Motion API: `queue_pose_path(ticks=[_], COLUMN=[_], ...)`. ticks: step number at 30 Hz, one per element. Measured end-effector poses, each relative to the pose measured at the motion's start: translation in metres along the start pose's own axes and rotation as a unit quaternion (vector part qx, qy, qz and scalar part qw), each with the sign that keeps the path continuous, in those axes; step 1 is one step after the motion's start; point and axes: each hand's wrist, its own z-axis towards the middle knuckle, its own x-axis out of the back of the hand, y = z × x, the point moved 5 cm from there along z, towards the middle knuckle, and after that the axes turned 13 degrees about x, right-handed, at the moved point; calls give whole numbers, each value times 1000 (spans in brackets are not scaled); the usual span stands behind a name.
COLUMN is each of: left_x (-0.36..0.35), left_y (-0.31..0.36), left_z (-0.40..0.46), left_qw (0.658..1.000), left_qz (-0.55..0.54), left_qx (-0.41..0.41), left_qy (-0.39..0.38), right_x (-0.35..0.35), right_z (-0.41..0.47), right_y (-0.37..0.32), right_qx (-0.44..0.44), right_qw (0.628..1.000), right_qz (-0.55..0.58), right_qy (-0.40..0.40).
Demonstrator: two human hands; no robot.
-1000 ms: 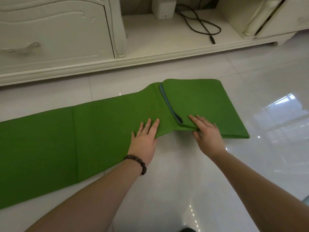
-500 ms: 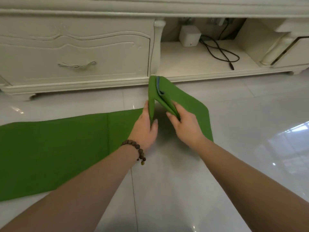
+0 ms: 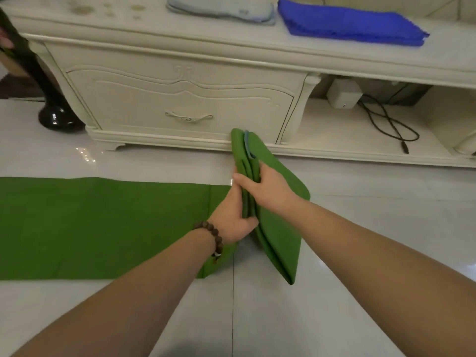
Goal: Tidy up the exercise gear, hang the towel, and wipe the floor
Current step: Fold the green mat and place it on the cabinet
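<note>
1. The green mat (image 3: 103,225) lies flat on the white tiled floor (image 3: 360,228), its long axis running left to right; its left end runs out of view at the left edge.
2. The mat's right end is folded into a thick stack of layers, lifted and stood nearly on edge. The stack's long axis runs near to far, from a near corner low over the floor to a far tip in front of the cabinet (image 3: 180,99).
3. A strip of blue-grey backing shows between the layers at the far tip.
4. The left hand (image 3: 231,215), with a bead bracelet (image 3: 211,233) on the wrist, presses against the left face of the stack, thumb curled on its near edge.
5. The right hand (image 3: 268,186) is closed on the stack from the right, fingers wrapped over its top edge.
6. The cabinet base borders the floor on the far side; the stack's tip stands just before it, and I cannot tell if they touch.
7. Open floor lies to the right of the stack and on the near side under both forearms.
8. A dark vase (image 3: 56,117) stands on the floor at the far left, well apart from the hands.
9. On the cabinet's surface lie a blue cloth (image 3: 347,21) and a pale grey cloth (image 3: 219,7), side by side.
10. A white box (image 3: 343,94) and a black cable (image 3: 386,124) sit in the open shelf on the right.
</note>
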Motion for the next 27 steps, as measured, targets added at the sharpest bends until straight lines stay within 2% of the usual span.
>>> queue_pose_path(ticks=[6,12,18,23,27], left_x=[-46,-102,-143,-180,-215], left_y=[-4,-11,8,35,67], left_z=[-24,-14,-7,-6,-15], left_qw=[995,961,939,966,984], left_qz=[20,115,215,134,78], left_qx=[74,163,158,103,36], left_qy=[69,189,217,196,155], right_x=[22,60,106,151,187], right_z=[-26,-67,-99,-130,-165], right_y=[-2,35,76,84,79], right_qx=[-32,-37,-43,-43,-11], right_qw=[999,997,985,969,943], right_qz=[-4,10,62,86,40], right_qy=[1,61,154,229,331])
